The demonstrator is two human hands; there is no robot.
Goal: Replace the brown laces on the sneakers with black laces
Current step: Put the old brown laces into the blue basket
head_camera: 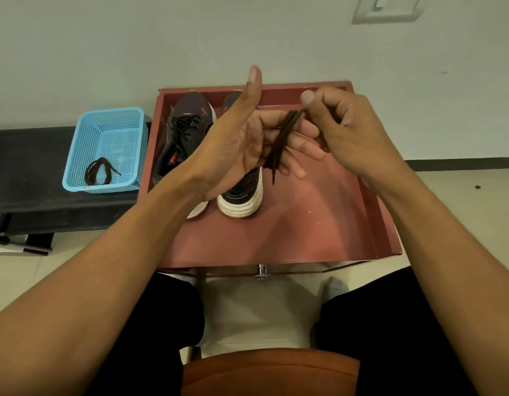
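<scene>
Slippage is the danger right now: the brown lace (282,138) lies in loose loops across the straight fingers of the left hand (247,144). If the right hand (342,130) loses its pinch or tugs too hard, those loops could slide off the fingertips and unravel. One free end already dangles below. The left hand stands on edge, thumb pointing up, its flat fingers serving as a spool. Right beside it, the right hand pinches the lace's upper bend between thumb and forefinger, its other fingers curled in. Both forearms reach forward, raised over the red tray (290,230). Beneath the hands sit the sneakers (184,130). The one under the left wrist shows black laces (187,127); the other's lacing is hidden. Well off to the left hand's outer side, the blue basket (76,178) holds a second brown lace (97,170).
</scene>
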